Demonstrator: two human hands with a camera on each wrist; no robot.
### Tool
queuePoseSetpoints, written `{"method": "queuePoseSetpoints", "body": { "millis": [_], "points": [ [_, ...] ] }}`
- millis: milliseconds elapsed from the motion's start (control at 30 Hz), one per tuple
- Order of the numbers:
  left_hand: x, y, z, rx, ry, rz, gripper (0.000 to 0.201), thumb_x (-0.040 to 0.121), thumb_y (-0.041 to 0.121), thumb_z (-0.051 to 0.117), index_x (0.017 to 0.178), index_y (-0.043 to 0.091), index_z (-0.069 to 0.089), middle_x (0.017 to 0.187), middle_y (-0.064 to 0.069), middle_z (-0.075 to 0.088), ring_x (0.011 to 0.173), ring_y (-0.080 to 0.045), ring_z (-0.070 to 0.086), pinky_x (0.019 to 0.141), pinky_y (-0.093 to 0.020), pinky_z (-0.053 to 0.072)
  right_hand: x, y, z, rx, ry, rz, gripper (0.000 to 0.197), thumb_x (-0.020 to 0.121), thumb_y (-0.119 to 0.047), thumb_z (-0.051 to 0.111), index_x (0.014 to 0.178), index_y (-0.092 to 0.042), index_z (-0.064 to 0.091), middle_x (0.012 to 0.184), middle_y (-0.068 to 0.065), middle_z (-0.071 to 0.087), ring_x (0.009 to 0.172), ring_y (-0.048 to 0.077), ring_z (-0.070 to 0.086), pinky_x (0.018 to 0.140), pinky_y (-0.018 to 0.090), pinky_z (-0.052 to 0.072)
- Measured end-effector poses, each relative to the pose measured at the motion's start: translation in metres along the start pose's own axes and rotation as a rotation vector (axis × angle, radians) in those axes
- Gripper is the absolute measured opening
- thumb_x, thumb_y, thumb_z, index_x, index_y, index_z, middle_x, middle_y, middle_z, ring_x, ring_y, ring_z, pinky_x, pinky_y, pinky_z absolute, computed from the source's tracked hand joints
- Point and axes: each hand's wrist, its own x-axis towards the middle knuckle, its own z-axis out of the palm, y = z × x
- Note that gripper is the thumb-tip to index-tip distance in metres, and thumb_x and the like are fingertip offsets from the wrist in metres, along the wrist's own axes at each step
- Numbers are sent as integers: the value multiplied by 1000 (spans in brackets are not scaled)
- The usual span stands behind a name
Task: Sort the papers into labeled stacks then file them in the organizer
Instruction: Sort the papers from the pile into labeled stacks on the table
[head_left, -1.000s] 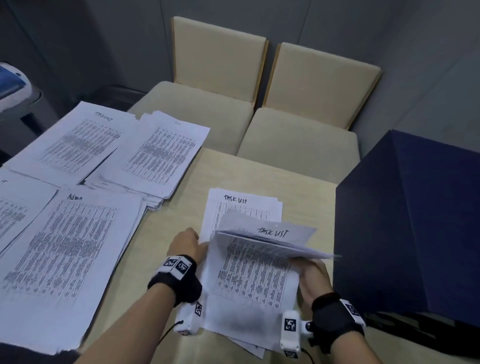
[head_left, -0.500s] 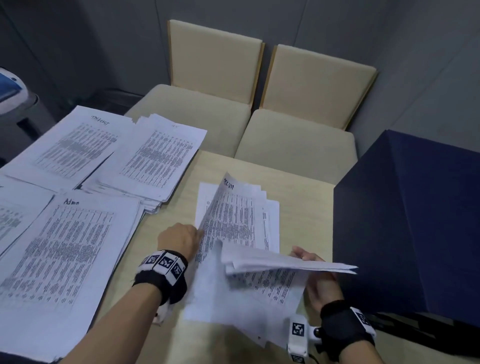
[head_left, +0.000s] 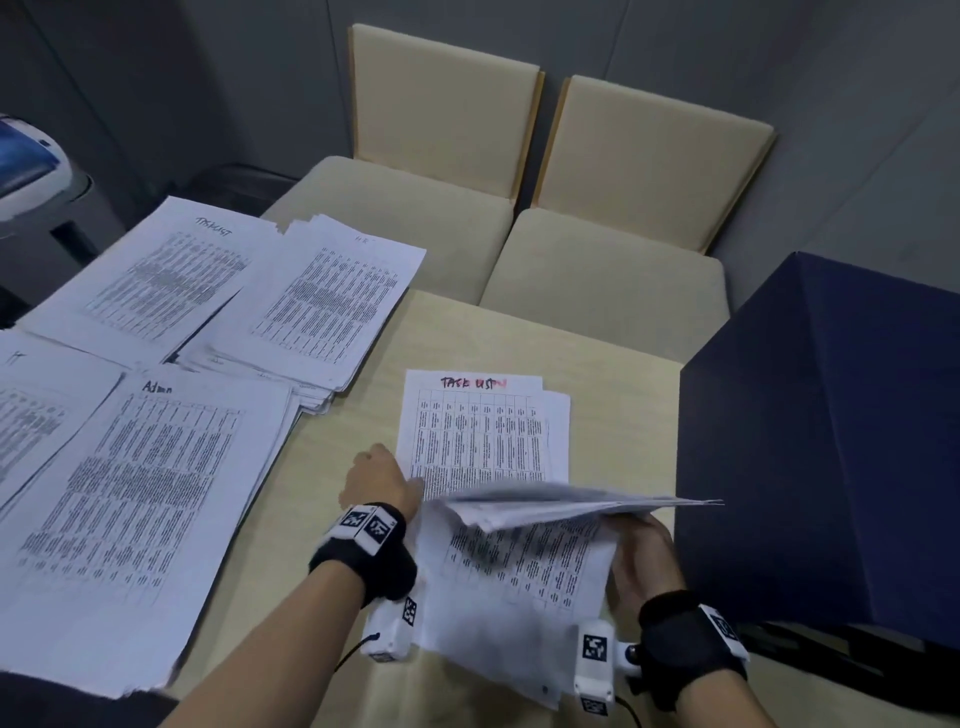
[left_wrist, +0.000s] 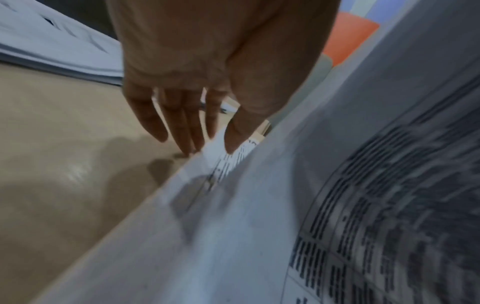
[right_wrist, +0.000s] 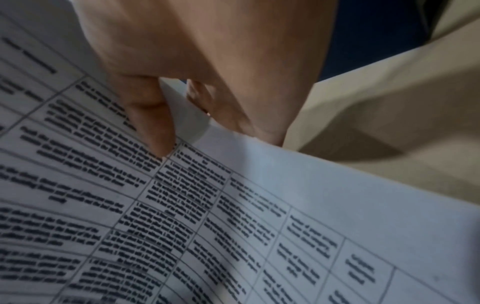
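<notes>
A small pile headed "TASK LIST" in red (head_left: 478, 431) lies flat on the wooden table (head_left: 613, 395). My left hand (head_left: 382, 475) is at its left edge; in the left wrist view my left hand (left_wrist: 205, 142) pinches a sheet's edge (left_wrist: 213, 152) between thumb and fingers. My right hand (head_left: 636, 545) grips a bundle of printed papers (head_left: 571, 501), lifted and bent over above the near sheets (head_left: 519, 577). The right wrist view shows my right hand (right_wrist: 182, 123) with the thumb on the bundle of papers (right_wrist: 233, 205) and fingers under it.
Sorted stacks lie on the left: "Task list" (head_left: 150, 275), "HR" (head_left: 332, 301), "Admin" (head_left: 140, 509) and one more at the left edge (head_left: 31, 410). A dark blue organizer box (head_left: 831, 441) stands close on the right. Two beige chairs (head_left: 597, 270) are behind the table.
The sheet my left hand held up on edge now lies flat on the pile, its red heading showing. The right hand's bundle stays raised and has shifted slightly right.
</notes>
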Motion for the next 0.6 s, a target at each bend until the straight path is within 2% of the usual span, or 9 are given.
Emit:
{"method": "queuePoseSetpoints", "body": {
  "millis": [100,167,233,300,367,433,467,533,600],
  "points": [
    [-3,3,6,6,-32,-82,40,80,32,72,105,7,54,108,-12,60,96,-30,59,78,-35,49,1,3,-7,15,67,27,26,73,10,51,80,-8,69,83,20,66,82,34,62,85,46,47],
    [-2,1,8,-29,25,-8,20,80,27,69,82,12,57,82,-7,62,71,-26,56,60,-28,44,1,2,-10,-2,106,-17,25,75,11,54,81,-8,70,85,17,67,89,31,61,92,46,45],
    [-2,-3,7,-53,99,86,27,83,31,65,68,11,53,64,-4,58,61,-26,54,50,-25,36,2,0,-12,-20,128,-44,22,78,12,55,85,-5,66,86,15,67,93,29,59,96,45,43],
    [-2,-8,3,-139,85,230,29,88,35,63,69,12,63,63,-3,63,65,-27,59,54,-28,40,2,-1,-10,-23,123,-39,21,77,13,55,80,-4,67,82,14,66,92,30,58,93,43,42],
    [-2,-11,-2,-362,1,351,16,90,22,66,76,22,74,66,8,69,67,-13,63,60,-22,45,4,-2,-9,9,101,-43,27,76,13,54,69,-8,71,78,10,68,91,30,58,90,40,42],
    [-7,-12,-9,-548,-124,397,24,89,3,63,80,22,74,63,20,68,62,6,61,61,-8,42,4,-5,-4,37,24,-36,29,82,8,54,85,-10,78,95,5,74,100,25,63,95,35,44],
    [-8,-14,-12,-598,-204,406,29,89,-4,60,80,20,74,62,21,68,59,9,59,62,-8,42,4,-6,-2,54,-6,-36,28,87,4,54,98,-9,76,105,3,73,104,19,65,94,30,46],
    [-11,-15,-14,-597,-347,413,35,85,-18,51,86,8,75,72,12,72,63,4,62,66,-17,48,7,-3,-1,65,51,-2,22,91,2,53,99,-5,72,98,3,74,97,17,68,82,25,51],
    [-8,-14,-11,-520,-338,403,47,78,-23,42,103,3,71,96,0,74,87,-7,69,82,-30,55,8,0,-3,-9,116,30,17,90,4,54,91,-4,69,85,7,72,91,27,64,77,29,49]
  ]
}}
